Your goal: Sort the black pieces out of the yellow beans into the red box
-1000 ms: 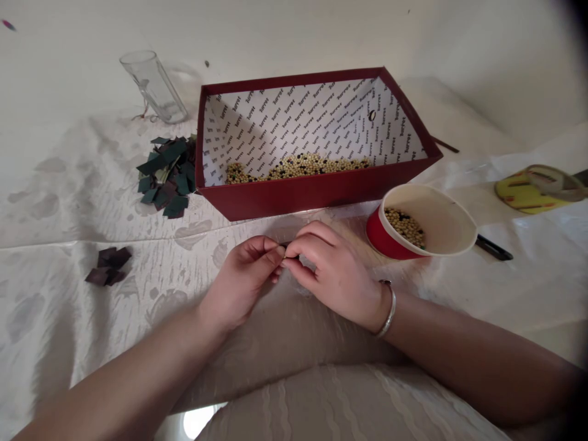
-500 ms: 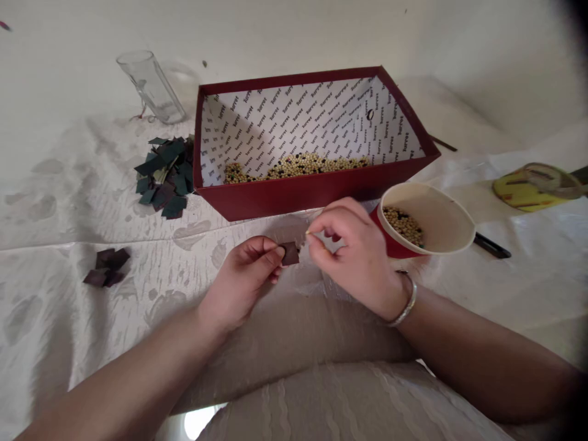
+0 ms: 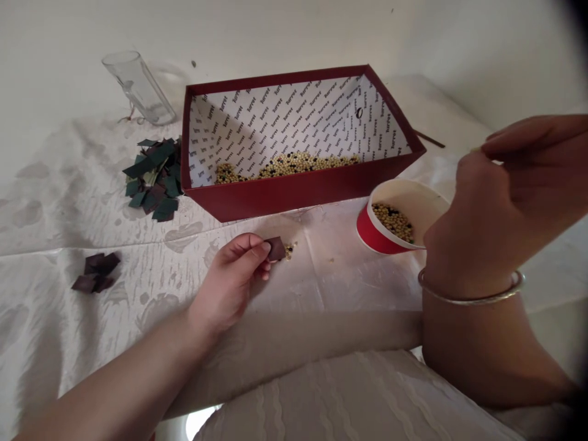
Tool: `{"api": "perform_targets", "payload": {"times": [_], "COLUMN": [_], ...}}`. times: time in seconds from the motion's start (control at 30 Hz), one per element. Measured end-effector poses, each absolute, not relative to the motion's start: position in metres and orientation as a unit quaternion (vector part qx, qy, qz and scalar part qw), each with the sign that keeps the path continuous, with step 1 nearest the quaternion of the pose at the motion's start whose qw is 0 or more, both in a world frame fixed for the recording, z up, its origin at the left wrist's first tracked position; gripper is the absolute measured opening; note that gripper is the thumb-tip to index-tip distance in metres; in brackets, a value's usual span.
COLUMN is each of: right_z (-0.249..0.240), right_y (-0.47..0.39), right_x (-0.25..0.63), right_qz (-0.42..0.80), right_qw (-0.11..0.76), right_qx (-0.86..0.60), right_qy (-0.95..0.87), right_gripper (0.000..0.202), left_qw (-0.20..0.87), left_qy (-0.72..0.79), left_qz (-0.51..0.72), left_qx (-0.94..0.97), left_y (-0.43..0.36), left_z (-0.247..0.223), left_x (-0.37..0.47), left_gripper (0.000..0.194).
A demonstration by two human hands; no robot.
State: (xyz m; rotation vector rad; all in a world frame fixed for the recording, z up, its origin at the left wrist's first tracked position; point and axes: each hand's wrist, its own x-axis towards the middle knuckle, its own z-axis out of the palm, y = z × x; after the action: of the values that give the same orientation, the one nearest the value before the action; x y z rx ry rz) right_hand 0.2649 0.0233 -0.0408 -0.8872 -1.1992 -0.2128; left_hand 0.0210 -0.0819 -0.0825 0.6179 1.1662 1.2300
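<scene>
My left hand (image 3: pixel 236 275) pinches a small dark brown square piece (image 3: pixel 276 248) between thumb and fingers, low over the cloth. A small cluster of yellow and black beads (image 3: pixel 289 250) shows at the piece's right edge. Raised at the right, my right hand (image 3: pixel 500 202) has its thumb and forefinger pressed together on a tiny yellowish thing (image 3: pixel 476 150), too small to name. Partly behind this hand stands a red paper tub (image 3: pixel 381 236) with yellow and black beads (image 3: pixel 394 222) inside. The right wrist wears a bangle.
A dark red open box (image 3: pixel 275 205) holds more beads (image 3: pixel 303 165). Green and brown square pieces (image 3: pixel 158 174) are heaped left of it, with several dark squares (image 3: pixel 96 272) nearer. A glass (image 3: pixel 142 89) stands behind. A thin dark stick (image 3: pixel 430 139) lies right of the box.
My right hand has moved away from the brown piece, up and to the right, still pinched. My left hand keeps its hold on the brown piece. The view has shifted slightly.
</scene>
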Motion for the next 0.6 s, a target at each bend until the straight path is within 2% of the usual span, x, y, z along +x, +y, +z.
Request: {"api": "perform_targets", "payload": {"times": [0.17,0.23,0.33,0.4,0.5,0.6], "right_z": [-0.036,-0.038,-0.053,-0.067,-0.086,-0.092], "right_y": [-0.002,-0.017,-0.029,-0.027,-0.018,-0.012], "right_x": [0.250,0.236,0.218,0.209,0.200,0.196], "right_qz": [-0.061,0.027,0.144,0.190,0.201,0.182], "right_qw": [0.711,0.617,0.395,0.286,0.187,0.145], "right_qx": [-0.372,-0.365,-0.344,-0.358,-0.397,-0.412], "right_qy": [-0.594,-0.697,-0.840,-0.868,-0.876,-0.881], "right_gripper": [0.026,0.021,0.013,0.009,0.007,0.007], "left_qw": [0.617,0.620,0.627,0.624,0.612,0.606], "left_qy": [0.509,0.503,0.488,0.491,0.509,0.516], "left_qz": [0.536,0.538,0.540,0.540,0.539,0.537], "left_qx": [0.269,0.270,0.277,0.280,0.276,0.280], "left_y": [-0.080,-0.080,-0.080,-0.080,-0.081,-0.081], "left_z": [-0.083,-0.084,-0.083,-0.082,-0.079,-0.078], "left_x": [0.021,0.020,0.020,0.020,0.022,0.023], "left_gripper": [0.014,0.015,0.016,0.016,0.014,0.013]}}
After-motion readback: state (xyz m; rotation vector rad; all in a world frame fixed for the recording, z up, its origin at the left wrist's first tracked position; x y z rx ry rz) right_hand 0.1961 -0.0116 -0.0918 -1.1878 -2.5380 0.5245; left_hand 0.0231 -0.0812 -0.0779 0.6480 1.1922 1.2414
